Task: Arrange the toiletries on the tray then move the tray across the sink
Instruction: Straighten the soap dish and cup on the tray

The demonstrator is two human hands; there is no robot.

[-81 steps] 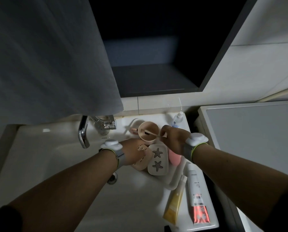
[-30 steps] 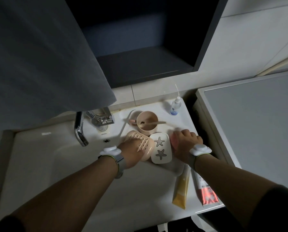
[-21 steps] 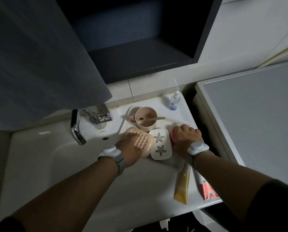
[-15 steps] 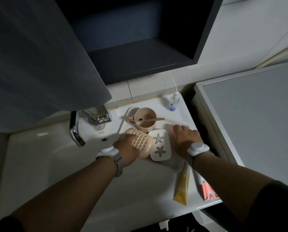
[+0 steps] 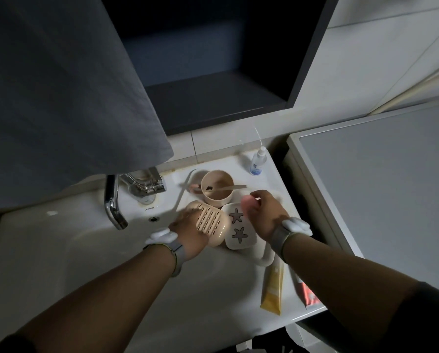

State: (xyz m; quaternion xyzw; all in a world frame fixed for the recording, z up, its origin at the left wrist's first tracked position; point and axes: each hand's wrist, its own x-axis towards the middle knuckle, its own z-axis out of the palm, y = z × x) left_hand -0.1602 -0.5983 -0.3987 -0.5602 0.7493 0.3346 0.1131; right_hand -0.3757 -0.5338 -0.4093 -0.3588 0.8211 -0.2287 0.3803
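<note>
A white tray [image 5: 264,258] sits on the sink's right ledge. On it stand a beige cup [image 5: 217,193] with a toothbrush [image 5: 228,187] laid across its rim, a peach slotted soap dish [image 5: 210,220] and a white soap box with two stars [image 5: 238,231]. My left hand [image 5: 187,231] grips the peach dish at its left side. My right hand [image 5: 265,215] hovers over the star box, closed around a small pink item [image 5: 249,202] that is mostly hidden by the fingers.
A small spray bottle [image 5: 258,161] stands behind the tray. A yellow tube [image 5: 273,289] and a red-and-white tube [image 5: 308,294] lie on the ledge near me. The chrome faucet [image 5: 113,202] overhangs the basin [image 5: 73,250]. A grey towel [image 5: 60,85] hangs at the upper left, and a white appliance top [image 5: 379,187] is at the right.
My right hand has lifted off the tray's right side and moved left over the star box with the pink item. My left hand stays on the peach dish.
</note>
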